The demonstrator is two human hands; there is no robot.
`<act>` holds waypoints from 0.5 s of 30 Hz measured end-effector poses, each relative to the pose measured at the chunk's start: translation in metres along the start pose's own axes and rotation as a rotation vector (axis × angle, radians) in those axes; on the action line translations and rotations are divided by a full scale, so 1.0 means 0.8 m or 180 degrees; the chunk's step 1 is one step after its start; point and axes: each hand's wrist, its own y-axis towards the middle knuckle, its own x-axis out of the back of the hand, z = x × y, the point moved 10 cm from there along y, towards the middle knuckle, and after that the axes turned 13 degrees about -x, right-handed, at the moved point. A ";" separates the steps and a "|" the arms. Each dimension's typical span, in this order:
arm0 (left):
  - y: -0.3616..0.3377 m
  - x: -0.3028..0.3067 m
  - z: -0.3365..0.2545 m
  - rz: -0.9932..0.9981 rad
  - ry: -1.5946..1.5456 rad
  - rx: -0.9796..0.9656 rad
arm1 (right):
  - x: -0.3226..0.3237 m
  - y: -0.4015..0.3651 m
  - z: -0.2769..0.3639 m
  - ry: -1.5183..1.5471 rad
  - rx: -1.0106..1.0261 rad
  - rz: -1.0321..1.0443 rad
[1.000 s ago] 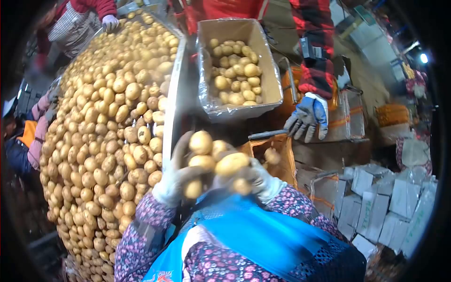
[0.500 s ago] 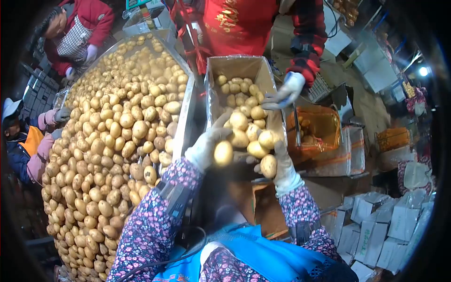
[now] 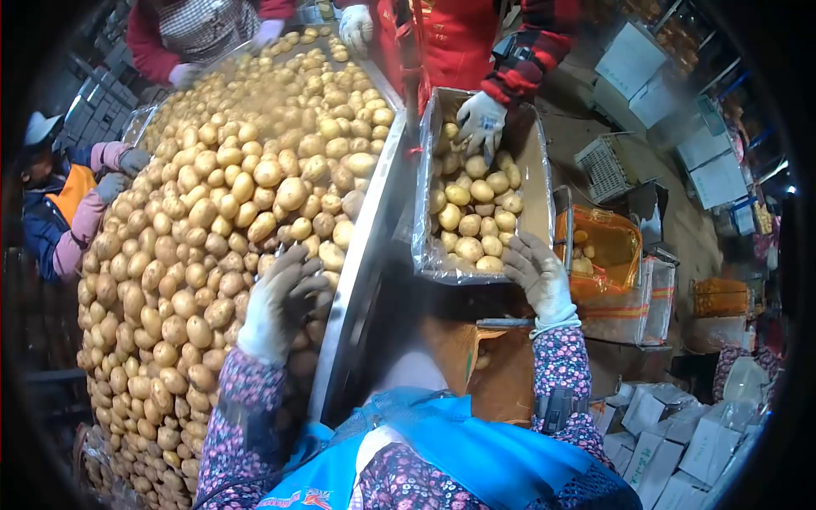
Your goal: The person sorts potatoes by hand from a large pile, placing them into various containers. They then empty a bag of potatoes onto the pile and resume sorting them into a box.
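My left hand [image 3: 285,302], in a pale glove with a grey palm, is over the right edge of the big potato heap [image 3: 183,280], fingers spread and nothing held. My right hand [image 3: 541,276], gloved alike, is at the near right corner of the plastic-lined cardboard box [image 3: 538,174], its fingers apart and empty. Potatoes [image 3: 470,224] cover the bottom of the box. A co-worker's gloved hand [image 3: 482,121] reaches into its far end, over the potatoes.
A metal table edge [image 3: 357,255] runs between heap and box. Right of the box are an orange-lined crate [image 3: 602,246] and a white basket [image 3: 605,167]. An open carton [image 3: 501,374] lies below. Two people stand at the heap's far and left sides.
Both my hands have let go of their potatoes. My left hand has moved left to the heap, my right hand to the box's corner. The co-worker's hand has moved into the box.
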 end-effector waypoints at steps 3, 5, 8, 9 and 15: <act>-0.087 0.059 -0.025 -0.0110 -0.0384 -0.0251 | -0.002 -0.032 0.016 0.0068 0.0356 0.0031; -0.155 0.105 -0.042 -0.0904 0.0129 -0.0118 | -0.009 -0.049 0.019 0.0203 0.0371 -0.0044; -0.243 0.156 -0.047 -0.1184 0.0039 -0.0270 | -0.045 -0.060 0.015 0.0225 0.0376 -0.0091; -0.269 0.163 -0.049 -0.1069 -0.0243 -0.0424 | -0.082 -0.065 0.007 0.0129 0.0268 0.0058; -0.395 0.183 -0.021 -0.1778 0.0192 -0.0178 | -0.336 -0.141 -0.093 -0.2203 -0.0415 0.1289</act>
